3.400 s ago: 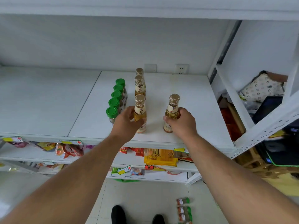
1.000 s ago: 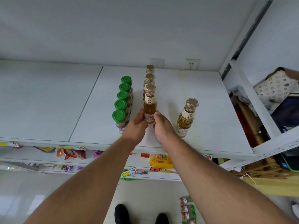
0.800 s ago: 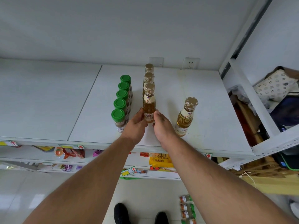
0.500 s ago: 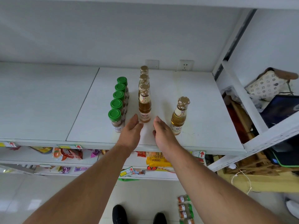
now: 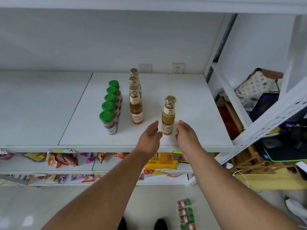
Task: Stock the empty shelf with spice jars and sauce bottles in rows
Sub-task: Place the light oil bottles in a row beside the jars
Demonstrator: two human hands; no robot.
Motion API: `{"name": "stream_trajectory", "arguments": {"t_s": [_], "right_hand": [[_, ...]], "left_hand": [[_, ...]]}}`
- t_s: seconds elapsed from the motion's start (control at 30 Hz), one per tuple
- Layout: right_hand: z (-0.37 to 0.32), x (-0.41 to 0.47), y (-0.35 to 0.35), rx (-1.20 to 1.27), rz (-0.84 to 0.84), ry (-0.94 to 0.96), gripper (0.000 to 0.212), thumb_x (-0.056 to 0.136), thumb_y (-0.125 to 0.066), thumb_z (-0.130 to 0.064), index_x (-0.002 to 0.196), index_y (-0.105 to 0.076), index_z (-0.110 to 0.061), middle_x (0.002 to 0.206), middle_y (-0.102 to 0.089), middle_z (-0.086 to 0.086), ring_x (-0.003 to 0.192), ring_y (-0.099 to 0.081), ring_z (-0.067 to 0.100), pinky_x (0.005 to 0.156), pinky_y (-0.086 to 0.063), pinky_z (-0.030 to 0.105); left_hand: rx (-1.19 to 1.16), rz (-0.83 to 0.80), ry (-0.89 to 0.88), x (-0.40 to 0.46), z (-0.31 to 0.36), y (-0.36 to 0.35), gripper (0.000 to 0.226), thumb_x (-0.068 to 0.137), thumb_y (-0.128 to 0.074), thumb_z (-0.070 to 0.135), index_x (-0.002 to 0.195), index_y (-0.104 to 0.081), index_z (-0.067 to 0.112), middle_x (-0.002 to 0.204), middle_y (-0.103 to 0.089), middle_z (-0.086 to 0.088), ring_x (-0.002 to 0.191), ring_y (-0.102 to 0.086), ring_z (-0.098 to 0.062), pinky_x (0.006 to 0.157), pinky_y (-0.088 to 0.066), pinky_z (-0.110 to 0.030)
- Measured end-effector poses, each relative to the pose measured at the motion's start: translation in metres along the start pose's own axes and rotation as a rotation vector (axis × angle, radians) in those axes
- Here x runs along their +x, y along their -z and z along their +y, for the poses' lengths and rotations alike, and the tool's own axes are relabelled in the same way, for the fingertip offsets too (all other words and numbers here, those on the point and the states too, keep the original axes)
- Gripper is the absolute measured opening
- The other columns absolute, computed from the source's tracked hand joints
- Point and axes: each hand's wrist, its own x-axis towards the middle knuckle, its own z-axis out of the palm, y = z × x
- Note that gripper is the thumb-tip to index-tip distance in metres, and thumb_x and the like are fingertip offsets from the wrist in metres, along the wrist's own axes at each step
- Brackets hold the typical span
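Head view: the lone sauce bottle, the landmark here, stands upright near the front edge of the white shelf. The left hand and right hand flank its base, palms facing inward, fingers loose; neither grasps anything, and whether a fingertip touches the glass cannot be told. To the left of the lone bottle runs a row of three matching sauce bottles, front to back; further left, a row of five green-capped spice jars. Below and in front of it, more spice jars lie on the floor.

Likely risks: the bottle is tall and narrow, so an uneven push from one palm could tip it, perhaps off the nearby front edge. A sideways slide toward the three-bottle row could knock the frontmost one over.
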Motion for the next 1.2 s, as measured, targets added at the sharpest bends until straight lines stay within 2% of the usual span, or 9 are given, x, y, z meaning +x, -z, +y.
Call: {"name": "stream_trajectory", "arguments": {"t_s": [0.13, 0.23, 0.33, 0.47, 0.6, 0.9, 1.2], "right_hand": [[0.000, 0.010, -0.005, -0.035, -0.112, -0.055, 0.049, 0.106, -0.033, -0.052, 0.149, -0.048, -0.033, 0.150, -0.055, -0.001, 0.137, -0.049, 0.020, 0.120, -0.034, 0.050], [0.004, 0.013, -0.008, -0.042, -0.128, -0.045, 0.050, 0.106, -0.031, -0.054, 0.148, -0.050, -0.034, 0.147, -0.056, 0.000, 0.136, -0.049, 0.020, 0.121, -0.034, 0.050], [0.005, 0.013, -0.014, -0.045, -0.129, -0.038, 0.051, 0.106, -0.031, -0.055, 0.148, -0.050, -0.033, 0.148, -0.056, 0.001, 0.137, -0.049, 0.020, 0.121, -0.033, 0.049], [0.006, 0.007, -0.029, -0.076, -0.145, -0.044, 0.054, 0.104, -0.030, -0.058, 0.149, -0.049, -0.033, 0.148, -0.056, 0.001, 0.137, -0.049, 0.021, 0.121, -0.034, 0.049], [0.007, -0.001, -0.047, -0.087, -0.183, -0.019, 0.052, 0.107, -0.030, -0.054, 0.148, -0.051, -0.030, 0.145, -0.058, 0.002, 0.135, -0.051, 0.021, 0.119, -0.037, 0.048], [0.011, -0.012, -0.080, -0.107, -0.256, 0.020, 0.051, 0.107, -0.030, -0.055, 0.142, -0.057, -0.029, 0.139, -0.062, 0.002, 0.129, -0.055, 0.021, 0.117, -0.039, 0.049], [0.011, -0.020, -0.103, -0.111, -0.307, 0.031, 0.050, 0.108, -0.030, -0.053, 0.142, -0.057, -0.028, 0.142, -0.061, 0.003, 0.132, -0.054, 0.020, 0.119, -0.037, 0.048]], "left_hand": [[-0.003, -0.031, 0.031, 0.000, 0.007, -0.006, 0.059, 0.105, -0.047, 0.016, 0.160, -0.030, 0.030, 0.164, -0.035, 0.000, 0.149, -0.034, -0.016, 0.112, -0.032, -0.029], [0.016, -0.059, -0.031, -0.004, 0.011, -0.008, 0.058, 0.103, -0.044, 0.008, 0.156, -0.038, 0.032, 0.153, -0.049, 0.007, 0.143, -0.043, -0.014, 0.116, -0.033, -0.031], [0.020, -0.058, -0.061, -0.008, 0.012, -0.005, 0.058, 0.101, -0.043, 0.004, 0.151, -0.046, 0.032, 0.139, -0.058, 0.014, 0.131, -0.051, -0.008, 0.111, -0.036, -0.026], [0.018, -0.040, -0.067, -0.007, 0.003, 0.010, 0.057, 0.099, -0.046, 0.007, 0.149, -0.050, 0.035, 0.139, -0.062, 0.015, 0.131, -0.054, -0.007, 0.119, -0.036, -0.037], [0.014, 0.005, -0.072, -0.011, -0.003, 0.028, 0.058, 0.097, -0.047, 0.007, 0.145, -0.053, 0.039, 0.133, -0.066, 0.018, 0.128, -0.056, -0.005, 0.119, -0.037, -0.039], [-0.018, 0.064, -0.065, -0.021, -0.017, 0.060, 0.062, 0.095, -0.046, 0.001, 0.146, -0.053, 0.034, 0.132, -0.067, 0.019, 0.127, -0.058, -0.004, 0.119, -0.038, -0.039], [-0.038, 0.097, -0.074, -0.025, -0.024, 0.082, 0.051, 0.101, -0.048, 0.009, 0.146, -0.054, 0.034, 0.131, -0.068, 0.017, 0.127, -0.059, -0.004, 0.119, -0.038, -0.039]]}}
